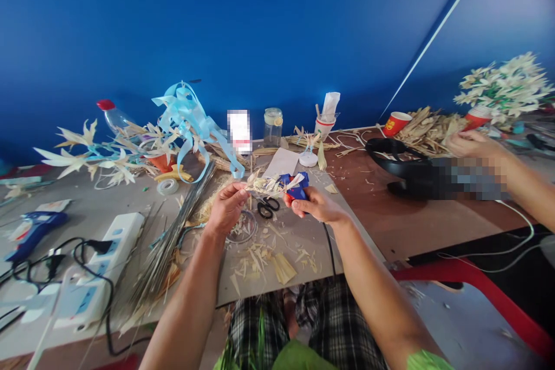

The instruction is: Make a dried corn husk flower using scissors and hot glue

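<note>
Pinched in the fingers of my left hand (229, 205) is the end of a pale corn-husk flower (265, 184), its petals pointing right. My right hand (318, 205) is wrapped round a blue glue gun (299, 182) with orange-red parts. The gun's front meets the flower's right side; whether they touch I cannot tell. A black cord (330, 248) runs down from below my right hand. Under my hands lie black-handled scissors (267, 208) and a clear round dish (243, 226). Husk scraps (284, 267) are scattered on the tabletop in front of me.
Left stand a white power strip (102, 269), another blue glue gun (34, 231), wire stems (177, 225) and light-blue ribbon (186, 115). Behind are a glass jar (273, 127) and a cup (325, 126). At right, another person's hand (472, 147) reaches near a husk pile (433, 130).
</note>
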Available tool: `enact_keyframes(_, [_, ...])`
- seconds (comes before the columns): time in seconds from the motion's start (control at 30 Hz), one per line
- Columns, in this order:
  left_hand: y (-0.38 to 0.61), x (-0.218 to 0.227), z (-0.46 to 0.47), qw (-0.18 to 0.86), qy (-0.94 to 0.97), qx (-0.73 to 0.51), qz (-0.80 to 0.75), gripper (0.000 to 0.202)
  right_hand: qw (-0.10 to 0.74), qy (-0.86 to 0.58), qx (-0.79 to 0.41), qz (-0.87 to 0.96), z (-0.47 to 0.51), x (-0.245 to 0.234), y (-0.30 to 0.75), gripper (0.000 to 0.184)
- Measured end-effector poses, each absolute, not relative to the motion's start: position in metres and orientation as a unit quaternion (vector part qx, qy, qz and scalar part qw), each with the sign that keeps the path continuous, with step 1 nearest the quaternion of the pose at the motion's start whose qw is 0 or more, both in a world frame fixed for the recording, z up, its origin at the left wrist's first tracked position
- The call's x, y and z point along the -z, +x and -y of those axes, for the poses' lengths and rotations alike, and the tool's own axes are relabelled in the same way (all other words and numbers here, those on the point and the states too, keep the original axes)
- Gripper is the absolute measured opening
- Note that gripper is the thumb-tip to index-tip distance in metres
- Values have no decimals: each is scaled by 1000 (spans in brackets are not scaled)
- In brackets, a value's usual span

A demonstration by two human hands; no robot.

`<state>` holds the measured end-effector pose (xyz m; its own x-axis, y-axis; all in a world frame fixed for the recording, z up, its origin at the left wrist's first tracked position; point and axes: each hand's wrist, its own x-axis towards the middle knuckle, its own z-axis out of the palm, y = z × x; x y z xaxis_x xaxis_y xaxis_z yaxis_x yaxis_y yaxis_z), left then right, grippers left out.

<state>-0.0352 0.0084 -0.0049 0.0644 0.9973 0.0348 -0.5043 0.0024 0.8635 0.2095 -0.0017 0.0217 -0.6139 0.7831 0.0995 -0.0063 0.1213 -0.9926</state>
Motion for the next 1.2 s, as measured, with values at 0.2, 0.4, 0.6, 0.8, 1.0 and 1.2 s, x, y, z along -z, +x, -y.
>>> enact_keyframes(0.2, [-38, 7, -9, 631, 373, -605, -311, 16, 425, -276, -585, 633, -2, -12, 222, 36])
enact_keyframes(0.4, [-36, 3, -8, 651, 355, -606, -287, 17, 462, -424, -479, 615, -10, -2, 230, 33])
enact_keyframes(0.6, [-35, -2, -5, 653, 355, -609, -277, 17, 374, -628, -140, 668, -18, 11, 227, 26])
enact_keyframes(0.8, [-36, -1, -5, 654, 355, -615, -262, 18, 248, -708, -36, 660, -12, 23, 223, 37])
enact_keyframes(1.0, [-36, -3, -3, 651, 361, -614, -262, 20, 230, -709, -37, 665, -3, 22, 224, 43])
enact_keyframes(1.2, [-33, 2, -4, 657, 371, -605, -256, 19, 464, -520, -243, 674, 2, -8, 183, 23])
